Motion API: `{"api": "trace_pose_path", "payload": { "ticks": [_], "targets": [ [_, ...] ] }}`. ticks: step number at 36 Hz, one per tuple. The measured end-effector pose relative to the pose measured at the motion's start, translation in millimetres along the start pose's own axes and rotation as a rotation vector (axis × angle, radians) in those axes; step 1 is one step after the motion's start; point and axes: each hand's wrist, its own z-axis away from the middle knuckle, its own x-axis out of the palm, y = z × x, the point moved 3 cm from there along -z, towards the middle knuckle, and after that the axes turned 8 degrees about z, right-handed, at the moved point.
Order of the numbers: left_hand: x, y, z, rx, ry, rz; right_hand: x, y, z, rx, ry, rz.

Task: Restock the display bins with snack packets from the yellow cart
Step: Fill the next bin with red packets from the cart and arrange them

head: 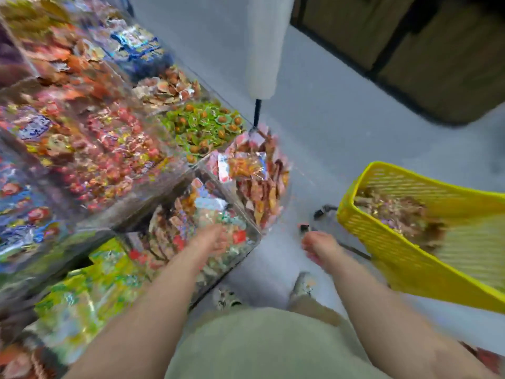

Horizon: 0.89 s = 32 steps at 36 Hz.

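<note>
My left grip (216, 239) is stretched out over the near display bin (240, 253), the clear one at the low corner of the shelving on my left. It hangs just above the mixed packets (191, 214) heaped in that bin. The frame is smeared with motion, so I cannot tell whether this grip is released or grasping a packet.

My right grip (321, 246) hangs over the grey floor (328, 132), between that bin and the yellow cart (382, 242). It is apart from both, a little nearer the cart's near-left corner. Its fingers point down and to the left, but they are too blurred for me to tell if it is clenched or released, and I cannot make out a packet in it.

The cart stands to my right, tilted in view, with a heap of brownish snack packets (396, 212) against its far side, well apart from either grip.

Farther along the shelving, a bin of red and orange packets (259, 181) sits just beyond the near bin, and one of green-wrapped sweets (205, 127) lies beyond that. My shoes (226, 298) are on the floor beside the near bin.
</note>
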Motion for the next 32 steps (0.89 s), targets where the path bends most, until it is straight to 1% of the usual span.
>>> {"api": "trace_pose_path", "payload": {
  "ticks": [2,4,6,8,12,15,17,21,23,25,27,32],
  "targets": [
    [12.4,-22.1,-3.5,-0.055,-0.045,0.048,-29.8,41.0,1.9,0.118,0.045,-0.084],
    [24.9,-39.7,-2.2,-0.102,-0.007,0.028,-60.0,80.6,4.5,0.232,0.09,-0.158],
    [41.5,-54.5,-1.2,-0.136,0.035,-0.059,-90.1,116.2,6.5,0.32,0.111,-0.209],
    [62.6,-68.0,-0.6,-0.153,0.057,-0.157,-120.2,146.5,10.1,0.385,0.112,-0.251],
    [110.8,-85.4,1.2,-0.185,0.082,-0.215,-179.3,188.5,13.1,0.46,0.143,-0.317],
    [154.1,-87.7,1.5,-0.191,0.059,-0.216,-221.1,198.2,7.2,0.456,0.163,-0.346],
    [184.5,-80.7,-0.7,-0.155,0.048,-0.254,-249.4,193.9,1.4,0.423,0.191,-0.362],
    [239.2,-59.5,-4.0,-0.075,-0.026,-0.41,-300.8,174.5,-5.7,0.324,0.303,-0.477],
    [262.0,-48.4,-5.3,-0.029,-0.077,-0.514,-317.8,168.4,-7.0,0.312,0.352,-0.534],
    [282.4,-38.4,-10.1,0.0,-0.121,-0.578,-325.9,167.1,-9.6,0.315,0.358,-0.57],
    [300.7,-30.0,-18.3,-0.01,-0.147,-0.63,-325.6,171.4,-13.2,0.342,0.339,-0.566],
    [336.9,-5.5,-50.3,-0.071,-0.18,-0.724,-311.4,186.0,-23.1,0.48,0.282,-0.584]
  ]
}}
